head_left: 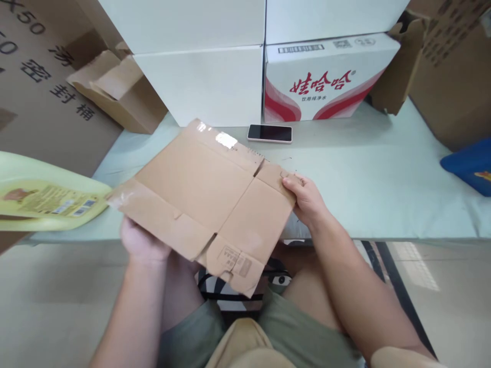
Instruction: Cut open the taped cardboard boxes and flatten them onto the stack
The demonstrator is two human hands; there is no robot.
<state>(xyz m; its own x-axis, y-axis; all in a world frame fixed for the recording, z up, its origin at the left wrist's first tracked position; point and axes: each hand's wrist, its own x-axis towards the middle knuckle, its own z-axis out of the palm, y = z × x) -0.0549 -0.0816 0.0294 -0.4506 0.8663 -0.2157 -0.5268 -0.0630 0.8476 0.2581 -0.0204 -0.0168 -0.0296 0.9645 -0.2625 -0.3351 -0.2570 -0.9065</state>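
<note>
A flattened cardboard box (192, 179) is held tilted above my lap and the near edge of the table. Creases and slots divide it into panels; clear tape shines on its far flap and left corner, and faint print marks its near flap. My right hand (305, 197) grips the right edge, thumb on top and fingers mostly underneath. Under the left part is my left hand (143, 243), its fingers hidden behind the cardboard as it supports it.
A phone (270, 133) lies on the pale green table cover (368, 174), before stacked white cartons (203, 87) and a red-printed water carton (326, 82). An open cardboard box (126, 97) and a yellow-green bottle (46, 194) stand left. A blue container (470, 166) is at right.
</note>
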